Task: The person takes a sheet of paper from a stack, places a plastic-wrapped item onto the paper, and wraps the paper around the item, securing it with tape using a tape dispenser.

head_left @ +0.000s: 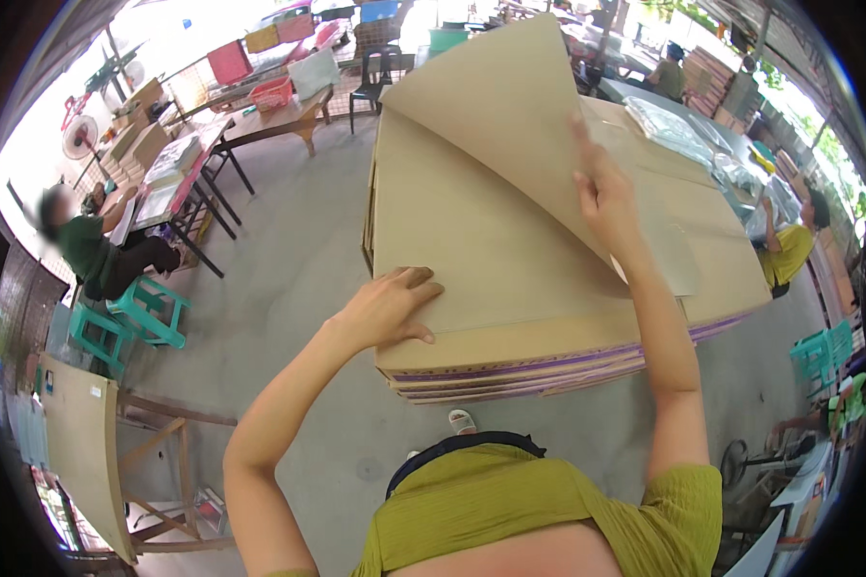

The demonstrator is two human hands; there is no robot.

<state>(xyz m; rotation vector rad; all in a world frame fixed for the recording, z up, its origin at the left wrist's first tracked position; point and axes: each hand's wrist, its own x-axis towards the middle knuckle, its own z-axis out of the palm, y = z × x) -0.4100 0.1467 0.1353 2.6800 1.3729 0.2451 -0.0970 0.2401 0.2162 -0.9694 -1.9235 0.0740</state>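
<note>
A stack of large flat brown cardboard sheets point(471, 279), with purple print along the near edges, lies in front of me. My left hand point(390, 306) rests on its near left corner, fingers spread and nothing held. One thin brown sheet point(510, 106) is raised and curls up over the stack, its far corner in the air. My right hand point(606, 197) is at the right edge of this raised sheet. The index finger points away from me while the other fingers curl. Motion blurs the fingertips, so whether they pinch the sheet cannot be made out.
A person in dark green sits at a table point(178, 192) on the left, beside green stools point(149, 313). At right, a person in yellow point(789, 252) is near clear plastic-wrapped bundles point(669, 125). A tilted board point(82, 452) on a wooden frame stands at lower left.
</note>
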